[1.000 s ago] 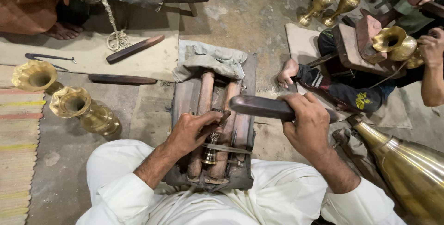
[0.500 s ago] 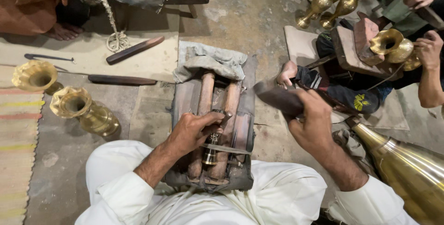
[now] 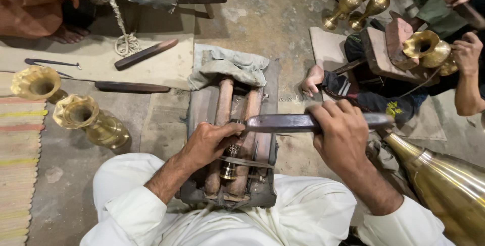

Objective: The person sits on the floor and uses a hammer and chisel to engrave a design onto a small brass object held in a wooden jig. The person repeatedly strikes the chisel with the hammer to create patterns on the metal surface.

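Your left hand (image 3: 207, 142) has its fingers curled down onto a small brass piece (image 3: 230, 162), pinning it in the groove between the two wooden rollers (image 3: 222, 119) of the block (image 3: 199, 109) in your lap. Your right hand (image 3: 341, 135) is closed tight around a long dark file (image 3: 283, 122), which lies crosswise, left to right, its tip touching just by your left fingertips above the brass piece. The piece runs lengthwise toward you, square to the file. Out to the left stand two brass vases (image 3: 86, 119); at right, a big brass vessel (image 3: 444, 185) and a co-worker's hand (image 3: 467, 54).
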`<state>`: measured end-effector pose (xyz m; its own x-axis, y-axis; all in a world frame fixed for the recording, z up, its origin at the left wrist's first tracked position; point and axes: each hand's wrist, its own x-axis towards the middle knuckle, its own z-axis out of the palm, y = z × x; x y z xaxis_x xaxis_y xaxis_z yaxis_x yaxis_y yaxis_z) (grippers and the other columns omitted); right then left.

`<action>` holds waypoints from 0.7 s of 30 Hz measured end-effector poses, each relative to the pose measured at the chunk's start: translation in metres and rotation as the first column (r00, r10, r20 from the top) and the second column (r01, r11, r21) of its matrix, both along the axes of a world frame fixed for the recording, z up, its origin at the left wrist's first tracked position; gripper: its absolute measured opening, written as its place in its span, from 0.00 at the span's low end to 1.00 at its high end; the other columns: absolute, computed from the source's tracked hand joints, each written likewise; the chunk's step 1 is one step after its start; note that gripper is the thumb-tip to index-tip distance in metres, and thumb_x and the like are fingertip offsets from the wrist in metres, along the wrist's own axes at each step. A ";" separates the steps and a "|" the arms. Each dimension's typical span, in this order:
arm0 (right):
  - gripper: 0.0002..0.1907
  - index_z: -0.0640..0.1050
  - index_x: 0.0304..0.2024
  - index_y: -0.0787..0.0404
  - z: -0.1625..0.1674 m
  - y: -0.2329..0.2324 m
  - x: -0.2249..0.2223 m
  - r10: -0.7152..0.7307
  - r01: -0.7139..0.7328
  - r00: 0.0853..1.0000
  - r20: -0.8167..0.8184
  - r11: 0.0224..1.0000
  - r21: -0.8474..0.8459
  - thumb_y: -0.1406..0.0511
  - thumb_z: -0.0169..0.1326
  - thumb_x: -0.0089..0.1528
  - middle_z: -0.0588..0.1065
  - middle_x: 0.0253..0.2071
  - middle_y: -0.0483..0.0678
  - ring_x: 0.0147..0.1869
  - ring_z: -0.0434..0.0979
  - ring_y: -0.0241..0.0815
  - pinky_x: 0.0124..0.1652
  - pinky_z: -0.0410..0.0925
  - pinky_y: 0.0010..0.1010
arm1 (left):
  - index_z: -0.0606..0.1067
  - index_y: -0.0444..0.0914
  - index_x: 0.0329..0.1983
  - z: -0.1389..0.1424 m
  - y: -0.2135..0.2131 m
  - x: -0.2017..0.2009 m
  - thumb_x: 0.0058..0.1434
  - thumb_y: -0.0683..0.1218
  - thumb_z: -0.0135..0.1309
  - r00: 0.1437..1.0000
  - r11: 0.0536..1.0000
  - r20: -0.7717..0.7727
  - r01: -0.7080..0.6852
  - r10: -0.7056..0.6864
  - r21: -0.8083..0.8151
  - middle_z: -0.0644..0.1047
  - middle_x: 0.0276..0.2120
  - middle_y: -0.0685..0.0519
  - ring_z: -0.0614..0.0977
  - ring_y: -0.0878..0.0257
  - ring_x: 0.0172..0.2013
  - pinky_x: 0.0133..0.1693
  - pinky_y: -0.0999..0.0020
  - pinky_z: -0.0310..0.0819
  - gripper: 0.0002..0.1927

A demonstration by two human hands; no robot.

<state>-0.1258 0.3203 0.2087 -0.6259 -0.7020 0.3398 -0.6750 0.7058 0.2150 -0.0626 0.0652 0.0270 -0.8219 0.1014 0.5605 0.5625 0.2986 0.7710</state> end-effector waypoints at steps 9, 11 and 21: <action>0.23 0.78 0.45 0.60 0.003 0.000 0.004 0.041 -0.003 0.983 0.176 0.977 -0.213 0.74 0.57 0.46 0.76 0.39 0.50 0.44 0.73 0.55 0.45 0.67 0.42 | 0.78 0.38 0.51 -0.001 -0.001 0.000 0.58 0.37 0.63 0.999 1.000 0.038 0.004 -0.005 0.011 0.85 0.37 0.48 0.89 0.57 0.39 0.38 0.66 0.85 0.17; 0.23 0.78 0.44 0.60 0.002 0.001 0.004 -0.006 0.011 0.993 0.117 0.999 -0.041 0.74 0.59 0.44 0.76 0.37 0.51 0.43 0.73 0.56 0.44 0.67 0.44 | 0.78 0.37 0.51 0.000 -0.002 0.000 0.58 0.38 0.64 0.999 1.000 0.032 -0.002 0.002 0.000 0.85 0.37 0.47 0.89 0.56 0.38 0.37 0.65 0.85 0.17; 0.21 0.79 0.45 0.60 0.002 0.004 0.000 -0.029 0.050 0.994 0.102 0.976 -0.214 0.76 0.56 0.49 0.77 0.40 0.52 0.46 0.76 0.57 0.46 0.69 0.45 | 0.78 0.36 0.52 0.011 -0.002 -0.003 0.56 0.38 0.65 0.998 0.999 0.057 0.018 -0.019 0.030 0.84 0.41 0.45 0.88 0.54 0.40 0.39 0.64 0.84 0.19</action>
